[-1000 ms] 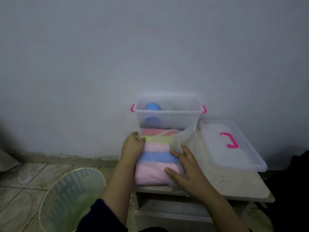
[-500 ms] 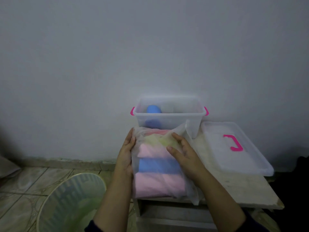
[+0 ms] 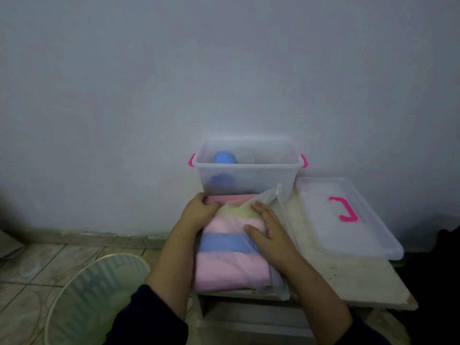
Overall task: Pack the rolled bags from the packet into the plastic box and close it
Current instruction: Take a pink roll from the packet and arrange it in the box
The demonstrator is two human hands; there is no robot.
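A translucent packet (image 3: 232, 265) of rolled bags in pink, blue and yellow-green lies on a small table (image 3: 348, 277), just in front of the clear plastic box (image 3: 246, 175). The box stands open against the wall with a blue roll (image 3: 224, 158) inside. At the packet's far left corner my left hand (image 3: 199, 210) grips the exposed pink roll (image 3: 231, 198). My right hand (image 3: 270, 232) lies on top of the packet with fingers spread, holding it down. The packet's loose mouth (image 3: 271, 195) sticks up to the right.
The box's clear lid (image 3: 348, 235) with a pink handle (image 3: 344, 209) lies on the table to the right of the packet. A round slotted bin (image 3: 97, 300) stands on the tiled floor at lower left. The wall rises right behind the box.
My left hand moved up from the packet's left side to its far corner and closed on the pink roll. The wrapper edge has slid back, baring that roll. My right hand barely moved.
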